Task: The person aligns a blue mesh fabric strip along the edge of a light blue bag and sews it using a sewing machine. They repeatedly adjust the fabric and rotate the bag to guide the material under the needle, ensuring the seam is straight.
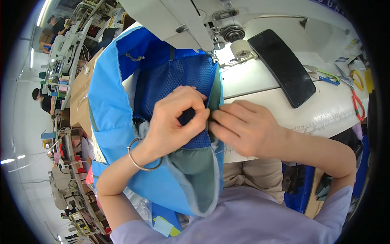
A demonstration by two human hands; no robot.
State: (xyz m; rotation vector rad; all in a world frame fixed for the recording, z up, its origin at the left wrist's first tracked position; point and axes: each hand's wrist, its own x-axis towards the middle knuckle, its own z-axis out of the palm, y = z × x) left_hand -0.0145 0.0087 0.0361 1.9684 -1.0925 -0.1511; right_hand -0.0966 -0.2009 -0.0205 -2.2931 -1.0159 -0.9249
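A half-sewn light blue fabric piece, shaped like a bag, lies under the sewing machine, its upper edge at the machine's presser foot. Dark blue mesh and a grey-green panel make up its inner side. With thumb and index finger pinched together, my left hand grips the fabric edge below the presser foot. My right hand meets it from the right, fingers bent and closed on the same edge; its fingertips are partly hidden. A metal bangle hangs on my left wrist.
On the white machine table, a black phone lies to the right. Beyond it are scissors with red handles and small green-and-blue snips. Cardboard stands at left; other machines and people are farther off.
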